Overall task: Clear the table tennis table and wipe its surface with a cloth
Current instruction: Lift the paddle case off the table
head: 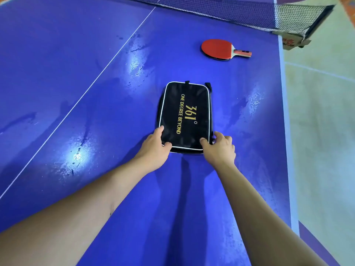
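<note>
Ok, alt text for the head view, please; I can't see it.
The left hand and right hand hold the near corners of a black paddle case lying flat on the blue table. A red paddle lies beyond it, toward the net.

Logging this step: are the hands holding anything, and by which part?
Yes: the flat black fabric racket case with white piping, at its near end. Left hand grips its near-left corner, right hand its near-right corner.

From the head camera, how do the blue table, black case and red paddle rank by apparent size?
1. blue table
2. black case
3. red paddle, though it lies farther from the camera
</note>
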Available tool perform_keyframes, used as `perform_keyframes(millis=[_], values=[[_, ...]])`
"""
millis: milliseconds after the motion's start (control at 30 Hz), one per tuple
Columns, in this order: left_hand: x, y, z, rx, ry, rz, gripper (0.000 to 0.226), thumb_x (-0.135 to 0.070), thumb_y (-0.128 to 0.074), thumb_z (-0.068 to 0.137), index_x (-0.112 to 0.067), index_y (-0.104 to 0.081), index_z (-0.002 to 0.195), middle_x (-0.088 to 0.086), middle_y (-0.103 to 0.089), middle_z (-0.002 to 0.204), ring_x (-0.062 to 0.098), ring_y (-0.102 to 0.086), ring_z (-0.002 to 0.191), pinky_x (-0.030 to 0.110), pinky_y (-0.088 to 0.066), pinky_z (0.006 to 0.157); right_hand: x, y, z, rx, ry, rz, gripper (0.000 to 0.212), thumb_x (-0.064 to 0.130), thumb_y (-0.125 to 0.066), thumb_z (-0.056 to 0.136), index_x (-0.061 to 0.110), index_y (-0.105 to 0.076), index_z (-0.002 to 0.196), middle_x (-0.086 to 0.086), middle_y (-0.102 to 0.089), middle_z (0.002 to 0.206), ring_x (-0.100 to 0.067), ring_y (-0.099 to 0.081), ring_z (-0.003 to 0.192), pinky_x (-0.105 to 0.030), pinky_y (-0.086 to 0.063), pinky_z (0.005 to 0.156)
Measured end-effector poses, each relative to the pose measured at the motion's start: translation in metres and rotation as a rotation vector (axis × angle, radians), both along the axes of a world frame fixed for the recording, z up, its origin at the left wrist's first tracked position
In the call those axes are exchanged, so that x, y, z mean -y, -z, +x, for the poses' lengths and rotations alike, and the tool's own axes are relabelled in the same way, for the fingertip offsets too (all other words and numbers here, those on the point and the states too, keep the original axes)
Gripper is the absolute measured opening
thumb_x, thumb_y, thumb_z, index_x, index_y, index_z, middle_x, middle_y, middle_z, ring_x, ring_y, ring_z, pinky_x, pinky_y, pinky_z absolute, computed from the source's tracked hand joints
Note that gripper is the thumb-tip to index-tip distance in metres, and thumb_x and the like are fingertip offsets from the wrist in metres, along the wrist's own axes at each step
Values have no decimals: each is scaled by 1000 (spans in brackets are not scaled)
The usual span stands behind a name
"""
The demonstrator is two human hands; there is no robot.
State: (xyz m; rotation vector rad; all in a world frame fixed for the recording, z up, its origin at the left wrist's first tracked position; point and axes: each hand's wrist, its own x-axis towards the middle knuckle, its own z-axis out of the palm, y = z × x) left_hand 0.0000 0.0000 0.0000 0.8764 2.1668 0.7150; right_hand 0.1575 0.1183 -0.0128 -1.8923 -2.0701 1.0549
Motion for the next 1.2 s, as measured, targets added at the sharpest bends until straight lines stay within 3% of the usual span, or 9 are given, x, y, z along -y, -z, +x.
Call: perform_keyframes(millis=[100, 200, 333, 533, 633, 733, 867, 1033, 1200], values=[[-3, 3, -2, 95, -55, -2, 61, -29, -45, 100, -35, -24, 157, 14, -47, 145, 14, -57, 87, 22, -36, 61, -12, -1, -2, -93, 49, -133, 59, 47, -67, 91, 21, -54, 142, -7, -48, 136, -28, -56, 113, -44, -49, 100], [-4, 5, 2, 198, -91, 69, 58, -27, -47, 100, -35, -29, 155, 2, -39, 152, 14, -64, 99, 27, -51, 80, -19, -5, 3, -314, 181, -253, 46, 31, -75, 89, 13, -65, 130, -8, -65, 125, -24, -68, 101, -36, -56, 88], [6, 10, 15, 224, -68, 152, 55, -23, -49, 100, -37, -36, 151, -1, -38, 149, -5, -51, 85, 41, -56, 96, -15, -11, 20, -538, 281, -309, 28, 10, -71, 91, 14, -69, 119, -5, -76, 102, -26, -73, 95, -45, -58, 96], [38, -3, 24, 250, -183, 253, 43, -17, -54, 97, -42, -51, 133, -7, -51, 131, 16, -63, 105, 48, -57, 93, 26, -37, 32, -847, 317, -412, 32, -1, -67, 93, 14, -63, 121, -8, -78, 94, -21, -74, 82, -35, -60, 85], [59, -18, 32, 303, -250, 343, 41, -10, -60, 94, -36, -53, 126, -8, -54, 126, 11, -69, 86, 42, -62, 82, 65, -52, 50, -955, 357, -430, 33, -3, -65, 94, 13, -62, 123, -13, -77, 98, -23, -72, 83, -35, -59, 86], [85, -30, 40, 351, -295, 291, 61, -15, -72, 90, -33, -43, 141, -4, -47, 134, 3, -70, 74, 28, -62, 74, 108, -67, 71, -1043, 399, -445, 31, -4, -63, 95, 13, -63, 121, -11, -77, 95, -22, -72, 83, -34, -60, 84], [127, -40, 56, 453, -258, 150, 83, -19, -80, 85, -30, -34, 153, -1, -51, 130, 1, -66, 84, 30, -59, 80, 174, -77, 102, -1069, 496, -444, 31, -4, -62, 96, 14, -62, 122, -7, -77, 91, -19, -72, 80, -27, -57, 73], [190, -42, 85, 396, -106, 62, 68, -8, -75, 85, -19, -47, 146, 2, -59, 129, 18, -62, 109, 39, -57, 90, 264, -79, 142, -969, 594, -396, 35, -1, -64, 95, 18, -59, 124, -7, -76, 93, -22, -71, 82, -32, -57, 81], [256, -32, 112, 277, -18, 16, 51, -1, -72, 84, -19, -61, 131, -1, -66, 114, 10, -61, 91, 18, -43, 70, 359, -66, 175, -659, 661, -330, 27, 5, -67, 92, 26, -59, 108, -5, -77, 98, -21, -71, 87, -27, -53, 73]])
